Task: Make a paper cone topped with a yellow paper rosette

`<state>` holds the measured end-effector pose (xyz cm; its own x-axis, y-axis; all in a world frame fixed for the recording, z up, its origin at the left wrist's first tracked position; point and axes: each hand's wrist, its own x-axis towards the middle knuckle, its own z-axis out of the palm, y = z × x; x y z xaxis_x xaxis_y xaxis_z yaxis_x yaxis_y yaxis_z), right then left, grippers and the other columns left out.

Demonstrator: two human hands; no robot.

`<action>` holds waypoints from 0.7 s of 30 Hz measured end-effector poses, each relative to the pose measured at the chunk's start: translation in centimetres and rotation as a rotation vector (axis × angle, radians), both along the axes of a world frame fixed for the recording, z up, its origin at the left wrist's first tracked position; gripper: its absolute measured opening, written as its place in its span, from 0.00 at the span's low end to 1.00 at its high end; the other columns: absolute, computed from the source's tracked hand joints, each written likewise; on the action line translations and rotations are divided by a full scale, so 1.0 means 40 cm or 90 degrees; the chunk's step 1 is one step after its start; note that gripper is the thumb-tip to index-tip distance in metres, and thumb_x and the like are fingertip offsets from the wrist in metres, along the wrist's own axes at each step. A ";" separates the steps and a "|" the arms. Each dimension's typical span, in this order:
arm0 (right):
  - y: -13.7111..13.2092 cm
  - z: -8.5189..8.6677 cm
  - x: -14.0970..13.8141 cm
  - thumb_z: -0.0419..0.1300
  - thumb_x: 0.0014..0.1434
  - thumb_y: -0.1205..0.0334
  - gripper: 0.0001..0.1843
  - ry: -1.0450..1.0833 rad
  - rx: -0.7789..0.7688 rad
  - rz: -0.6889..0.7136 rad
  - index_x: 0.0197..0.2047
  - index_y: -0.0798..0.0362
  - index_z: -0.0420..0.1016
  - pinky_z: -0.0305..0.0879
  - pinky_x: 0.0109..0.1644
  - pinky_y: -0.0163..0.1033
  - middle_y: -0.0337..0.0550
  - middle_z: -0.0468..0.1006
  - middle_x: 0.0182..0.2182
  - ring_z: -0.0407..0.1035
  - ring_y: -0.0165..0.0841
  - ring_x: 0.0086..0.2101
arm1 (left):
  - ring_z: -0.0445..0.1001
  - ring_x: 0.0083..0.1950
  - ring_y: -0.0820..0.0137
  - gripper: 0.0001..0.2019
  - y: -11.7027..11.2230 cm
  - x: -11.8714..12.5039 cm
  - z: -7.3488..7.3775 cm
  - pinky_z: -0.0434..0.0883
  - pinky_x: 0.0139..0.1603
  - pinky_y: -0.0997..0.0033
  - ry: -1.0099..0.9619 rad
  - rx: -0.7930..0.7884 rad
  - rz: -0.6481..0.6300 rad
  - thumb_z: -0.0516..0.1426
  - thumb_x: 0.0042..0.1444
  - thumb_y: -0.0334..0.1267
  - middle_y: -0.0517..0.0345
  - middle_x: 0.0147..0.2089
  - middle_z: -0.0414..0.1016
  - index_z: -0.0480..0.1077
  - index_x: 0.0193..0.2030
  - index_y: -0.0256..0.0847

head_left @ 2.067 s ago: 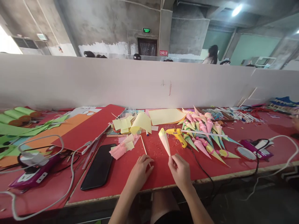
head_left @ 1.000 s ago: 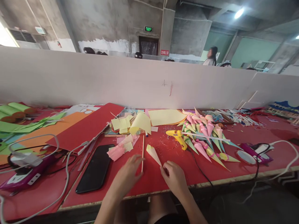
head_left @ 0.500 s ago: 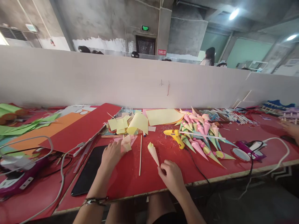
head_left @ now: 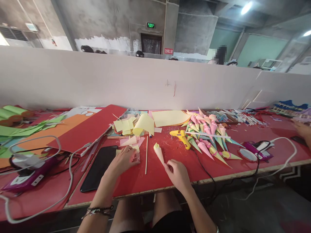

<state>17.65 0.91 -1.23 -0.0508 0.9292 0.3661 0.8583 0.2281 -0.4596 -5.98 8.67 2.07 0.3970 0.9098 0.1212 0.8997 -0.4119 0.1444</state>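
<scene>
My right hand [head_left: 178, 174] pinches the narrow tip of a yellow paper cone [head_left: 158, 153], which lies slanted on the red table [head_left: 155, 181]. My left hand [head_left: 122, 161] is closed on a small pink paper piece [head_left: 136, 156] just left of a thin wooden stick [head_left: 146, 154] lying on the table. More pink and yellow paper scraps [head_left: 130, 141] lie right behind that hand. A black phone [head_left: 99, 167] lies to its left.
A yellow glue gun [head_left: 180, 137] and a pile of coloured paper cones [head_left: 209, 136] lie to the right. Yellow sheets [head_left: 168, 117], red and orange card [head_left: 82, 129], cables and a purple device [head_left: 29, 178] crowd the table. Another person's hand [head_left: 302, 131] shows at far right.
My left hand left the stick, reached to the pink and yellow scraps and drew a pink piece nearer. My right hand lowered the yellow cone to the table, still holding its tip.
</scene>
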 end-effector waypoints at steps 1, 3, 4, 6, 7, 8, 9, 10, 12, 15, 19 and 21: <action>0.001 0.000 0.001 0.48 0.58 0.62 0.15 0.003 -0.001 0.000 0.20 0.53 0.60 0.45 0.26 0.32 0.37 0.66 0.19 0.59 0.27 0.22 | 0.69 0.45 0.58 0.17 -0.002 -0.001 -0.002 0.66 0.43 0.62 -0.011 0.006 -0.001 0.55 0.45 0.46 0.46 0.45 0.68 0.69 0.40 0.39; 0.002 0.001 0.003 0.48 0.58 0.62 0.15 0.008 -0.001 0.000 0.20 0.53 0.60 0.45 0.26 0.32 0.37 0.66 0.19 0.59 0.27 0.22 | 0.69 0.44 0.57 0.16 -0.005 0.000 -0.003 0.66 0.43 0.60 -0.042 0.025 0.004 0.55 0.44 0.46 0.46 0.43 0.69 0.69 0.38 0.39; 0.002 0.002 0.004 0.48 0.58 0.63 0.15 0.011 0.000 0.001 0.21 0.53 0.60 0.46 0.26 0.32 0.37 0.66 0.19 0.59 0.27 0.22 | 0.68 0.44 0.57 0.17 -0.006 0.003 -0.002 0.66 0.43 0.59 -0.068 0.032 0.002 0.56 0.44 0.47 0.47 0.43 0.69 0.69 0.38 0.39; 0.001 0.004 0.004 0.48 0.58 0.63 0.14 0.018 0.003 0.008 0.21 0.53 0.60 0.46 0.26 0.32 0.37 0.66 0.19 0.59 0.27 0.22 | 0.68 0.44 0.59 0.19 -0.010 0.016 0.003 0.66 0.44 0.60 -0.140 0.035 -0.016 0.56 0.44 0.47 0.49 0.42 0.68 0.67 0.41 0.39; 0.000 0.004 0.005 0.48 0.58 0.63 0.14 0.024 0.005 0.015 0.21 0.53 0.61 0.46 0.26 0.32 0.37 0.66 0.19 0.59 0.27 0.22 | 0.68 0.44 0.61 0.19 -0.013 0.026 0.005 0.66 0.44 0.61 -0.181 0.034 -0.028 0.56 0.44 0.47 0.50 0.42 0.68 0.66 0.41 0.39; -0.001 0.005 0.005 0.48 0.58 0.63 0.14 0.033 0.006 0.021 0.21 0.53 0.61 0.47 0.26 0.32 0.37 0.66 0.19 0.59 0.27 0.22 | 0.68 0.44 0.63 0.19 -0.017 0.038 0.006 0.66 0.44 0.63 -0.221 0.036 -0.042 0.56 0.45 0.46 0.52 0.42 0.67 0.65 0.42 0.39; -0.002 0.004 0.006 0.48 0.58 0.63 0.13 0.046 0.006 0.024 0.22 0.53 0.61 0.47 0.26 0.32 0.37 0.65 0.19 0.59 0.27 0.22 | 0.68 0.44 0.64 0.18 -0.022 0.052 0.006 0.66 0.44 0.64 -0.258 0.044 -0.052 0.56 0.46 0.46 0.53 0.42 0.67 0.64 0.42 0.40; -0.003 0.003 0.008 0.48 0.58 0.63 0.13 0.062 0.005 0.026 0.22 0.53 0.62 0.48 0.26 0.32 0.37 0.65 0.19 0.59 0.27 0.22 | 0.68 0.44 0.65 0.17 -0.027 0.065 0.004 0.66 0.44 0.65 -0.292 0.058 -0.057 0.55 0.47 0.46 0.54 0.42 0.66 0.63 0.42 0.41; -0.005 0.000 0.012 0.48 0.58 0.61 0.13 0.107 0.001 0.023 0.23 0.53 0.63 0.49 0.25 0.31 0.36 0.64 0.18 0.58 0.27 0.21 | 0.67 0.45 0.66 0.17 -0.034 0.089 -0.007 0.66 0.46 0.66 -0.346 0.098 -0.063 0.55 0.48 0.45 0.53 0.42 0.65 0.61 0.44 0.40; -0.004 0.000 0.021 0.49 0.57 0.61 0.10 0.208 0.016 0.027 0.27 0.53 0.66 0.52 0.25 0.31 0.36 0.64 0.19 0.59 0.27 0.20 | 0.65 0.48 0.65 0.20 -0.038 0.109 -0.032 0.65 0.48 0.65 -0.358 0.140 -0.079 0.57 0.47 0.44 0.52 0.45 0.64 0.59 0.45 0.41; 0.008 0.024 0.020 0.48 0.57 0.64 0.10 0.349 0.092 0.128 0.36 0.53 0.70 0.62 0.33 0.32 0.42 0.70 0.29 0.66 0.29 0.30 | 0.67 0.48 0.64 0.21 -0.039 0.111 -0.049 0.65 0.48 0.64 -0.344 0.181 -0.107 0.57 0.47 0.45 0.51 0.45 0.66 0.59 0.46 0.41; 0.021 0.045 0.008 0.47 0.58 0.66 0.12 0.362 0.112 0.215 0.38 0.51 0.71 0.63 0.40 0.35 0.44 0.71 0.34 0.66 0.30 0.36 | 0.68 0.46 0.65 0.22 -0.043 0.110 -0.049 0.66 0.46 0.66 -0.336 0.171 -0.132 0.57 0.47 0.46 0.52 0.44 0.68 0.59 0.47 0.41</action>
<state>17.95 1.74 0.59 -0.0823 0.8206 0.5656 0.3638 0.5531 -0.7495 -1.59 6.94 0.12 0.3856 0.7310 0.5630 0.6330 -0.6535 0.4150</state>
